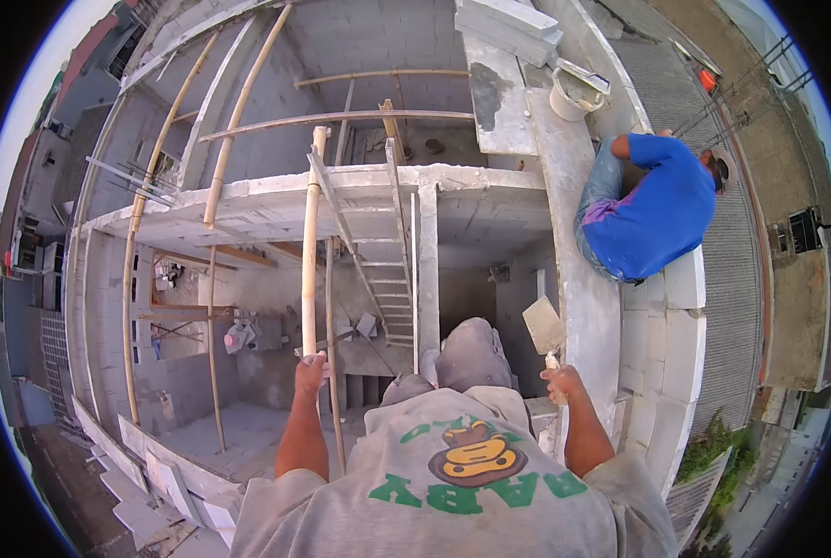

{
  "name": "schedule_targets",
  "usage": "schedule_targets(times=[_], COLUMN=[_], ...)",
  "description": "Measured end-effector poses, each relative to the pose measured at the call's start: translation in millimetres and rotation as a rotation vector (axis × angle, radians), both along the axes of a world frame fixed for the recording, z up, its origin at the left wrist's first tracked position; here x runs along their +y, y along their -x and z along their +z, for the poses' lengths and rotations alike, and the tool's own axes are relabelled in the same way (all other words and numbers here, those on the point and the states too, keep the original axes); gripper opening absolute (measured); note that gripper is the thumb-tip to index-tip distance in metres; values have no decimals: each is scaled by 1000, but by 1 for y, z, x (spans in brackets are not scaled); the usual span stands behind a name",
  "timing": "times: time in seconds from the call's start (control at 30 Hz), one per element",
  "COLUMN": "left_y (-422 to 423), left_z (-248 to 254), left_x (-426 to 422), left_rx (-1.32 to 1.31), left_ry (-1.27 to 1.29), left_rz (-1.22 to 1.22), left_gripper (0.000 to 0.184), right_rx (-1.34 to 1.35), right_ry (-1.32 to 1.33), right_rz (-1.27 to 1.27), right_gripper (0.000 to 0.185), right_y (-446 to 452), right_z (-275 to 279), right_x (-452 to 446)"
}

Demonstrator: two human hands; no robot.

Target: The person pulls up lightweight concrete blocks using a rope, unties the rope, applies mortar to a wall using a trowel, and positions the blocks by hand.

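Note:
My left hand is closed round the lower part of an upright bamboo pole, left of my knees. On the right, my right hand grips the handle of a trowel, whose flat blade points up and away from me. The blade lies beside the edge of a concrete ledge. Between my hands are my knees in grey trousers, and below them my grey shirt. What my feet rest on is hidden.
A person in a blue shirt crouches on the wall at the right. Behind them stands a bucket near stacked white blocks. A ladder leads down ahead. Open drops lie below, crossed by bamboo poles.

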State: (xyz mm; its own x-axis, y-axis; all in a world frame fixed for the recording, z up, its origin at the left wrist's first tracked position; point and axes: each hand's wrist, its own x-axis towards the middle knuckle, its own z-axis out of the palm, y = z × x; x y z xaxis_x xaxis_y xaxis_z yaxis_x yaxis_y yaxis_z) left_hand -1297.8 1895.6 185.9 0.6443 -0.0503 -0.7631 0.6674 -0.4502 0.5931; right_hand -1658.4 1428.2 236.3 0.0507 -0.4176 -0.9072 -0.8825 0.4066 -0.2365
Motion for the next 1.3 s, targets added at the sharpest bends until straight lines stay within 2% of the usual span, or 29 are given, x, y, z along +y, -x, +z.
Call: schedule_targets(times=[0.17, 0.23, 0.4, 0.43, 0.57, 0.67, 0.73, 0.87, 0.97, 1.17, 1.3], left_y=[-25, -46, -154, -181, -258, -292, -306, -318, -339, -426, -507], left_z=[-15, 7, 5, 12, 53, 67, 58, 32, 18, 12, -4], left_x=[-26, -55, -99, -119, -196, -242, -259, -279, -290, -357, -420], left_rx=[23, 58, 68, 24, -123, -205, -162, 23, 54, -3, 17], left_ry=[62, 23, 1, -5, 28, 116, 104, -5, -63, -103, -137], left_rz=[78, 111, -8, -15, -20, -41, -67, -189, -251, -268, -223], left_gripper=[35, 33, 43, 40, 37, 37, 37, 31, 40, 41, 43], right_rx=[32, 61, 81, 82, 108, 121, 92, -70, -126, 47, 121], right_ry=[-29, -50, -65, -76, -88, -33, 18, 80, 145, 26, -83], right_rz=[-46, -62, -130, -148, -134, 24, 63, -40, -135, -287, -426], right_gripper=[28, 26, 25, 25, 23, 23, 22, 26, 26, 27, 39], right_y=[-32, -49, -106, -120, -171, -219, -253, -286, -306, -325, -346], right_z=[-16, -26, -60, -63, -42, -9, 9, 9, 9, -68, -87], right_x=[-23, -39, -83, -91, -129, -172, -203, -246, -254, -247, -241])
